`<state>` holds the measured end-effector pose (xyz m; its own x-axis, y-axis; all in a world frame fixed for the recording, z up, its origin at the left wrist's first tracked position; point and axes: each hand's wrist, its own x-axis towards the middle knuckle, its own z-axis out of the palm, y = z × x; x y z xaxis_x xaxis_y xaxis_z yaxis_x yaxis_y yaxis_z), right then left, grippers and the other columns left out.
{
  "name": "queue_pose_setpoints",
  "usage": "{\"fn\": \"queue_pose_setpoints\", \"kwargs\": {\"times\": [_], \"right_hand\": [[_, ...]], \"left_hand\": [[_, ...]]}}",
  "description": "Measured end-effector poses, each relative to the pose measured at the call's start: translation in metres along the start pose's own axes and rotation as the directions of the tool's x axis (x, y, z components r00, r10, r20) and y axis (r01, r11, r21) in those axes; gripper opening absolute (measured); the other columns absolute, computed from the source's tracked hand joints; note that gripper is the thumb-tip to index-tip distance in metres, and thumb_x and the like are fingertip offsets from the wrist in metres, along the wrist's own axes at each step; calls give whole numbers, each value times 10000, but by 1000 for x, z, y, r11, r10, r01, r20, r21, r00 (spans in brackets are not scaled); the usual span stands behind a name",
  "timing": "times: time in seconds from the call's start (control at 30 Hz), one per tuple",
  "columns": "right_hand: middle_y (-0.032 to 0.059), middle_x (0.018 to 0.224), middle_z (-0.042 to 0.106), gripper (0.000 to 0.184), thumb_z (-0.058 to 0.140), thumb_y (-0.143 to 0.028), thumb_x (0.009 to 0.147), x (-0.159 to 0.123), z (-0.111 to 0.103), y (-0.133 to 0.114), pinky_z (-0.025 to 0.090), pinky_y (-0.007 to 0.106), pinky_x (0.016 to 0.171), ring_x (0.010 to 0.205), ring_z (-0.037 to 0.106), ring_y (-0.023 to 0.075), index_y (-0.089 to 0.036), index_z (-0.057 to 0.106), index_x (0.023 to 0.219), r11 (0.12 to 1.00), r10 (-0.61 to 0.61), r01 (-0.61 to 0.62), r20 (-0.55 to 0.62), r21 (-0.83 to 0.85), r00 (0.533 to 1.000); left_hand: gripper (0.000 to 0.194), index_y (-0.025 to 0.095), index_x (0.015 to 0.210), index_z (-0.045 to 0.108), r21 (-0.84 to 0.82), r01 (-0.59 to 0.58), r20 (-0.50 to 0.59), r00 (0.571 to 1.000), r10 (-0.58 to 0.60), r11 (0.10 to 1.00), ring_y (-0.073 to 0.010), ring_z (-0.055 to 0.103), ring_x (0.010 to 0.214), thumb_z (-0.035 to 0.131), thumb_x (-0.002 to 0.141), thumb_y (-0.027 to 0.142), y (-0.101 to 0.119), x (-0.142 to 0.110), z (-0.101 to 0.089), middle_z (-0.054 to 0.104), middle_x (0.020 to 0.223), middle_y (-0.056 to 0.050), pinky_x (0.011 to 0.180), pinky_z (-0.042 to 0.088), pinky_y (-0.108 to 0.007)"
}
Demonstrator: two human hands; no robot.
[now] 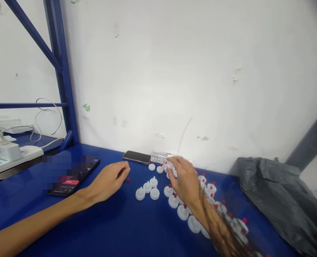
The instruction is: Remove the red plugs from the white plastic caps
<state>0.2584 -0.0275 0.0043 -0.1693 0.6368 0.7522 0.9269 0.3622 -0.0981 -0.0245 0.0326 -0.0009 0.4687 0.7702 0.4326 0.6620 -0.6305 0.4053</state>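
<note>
My left hand (112,180) is curled over the blue table, fingers closed together; what they hold, if anything, is hidden. Beside its fingertips lie small red caps (128,180). Over the far end of a cluster of white round nozzle lids, my right hand (185,180) bends its thumb and fingers around a white lid (170,165), partly covered by the fingers. Many lids in the cluster, such as this red-tipped lid (183,212), carry a red cap on the nozzle. Between my hands sits a small group of white lids without red caps (154,193).
A dark phone (137,157) and a clear plastic bottle (158,157) lie by the wall. Another phone (76,180) with a lit screen is left of my left hand. A grey plastic bag (276,196) lies at right, a power strip (30,153) at far left.
</note>
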Motion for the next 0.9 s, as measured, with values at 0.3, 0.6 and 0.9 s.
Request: {"fn": "queue_pose_setpoints", "kwargs": {"times": [0.3,0.6,0.9], "right_hand": [[-8,986,725,69,615,-189,973,-4,3,-10,381,424,1048,982,644,200,-243,654,993,999,-42,40,133,13,990],[18,925,707,121,585,-263,990,-5,6,-13,406,434,992,940,621,216,-244,699,952,994,-14,42,255,-105,967],[2,849,756,261,501,-344,1035,-9,9,-12,347,473,1083,918,669,213,-252,708,904,990,20,24,308,-139,951]], "left_hand": [[338,249,1140,714,129,-54,-15,998,56,990,-182,655,844,409,1020,329,-15,3,0,668,1137,-46,790,496,-307],[311,246,1070,738,438,27,-5,1000,-27,899,-250,612,1032,430,1038,270,-18,5,-9,698,1160,-53,808,496,-354],[275,194,959,717,542,70,108,982,-152,837,-318,600,968,446,983,155,-20,5,-15,722,962,-100,652,398,-346]]}}
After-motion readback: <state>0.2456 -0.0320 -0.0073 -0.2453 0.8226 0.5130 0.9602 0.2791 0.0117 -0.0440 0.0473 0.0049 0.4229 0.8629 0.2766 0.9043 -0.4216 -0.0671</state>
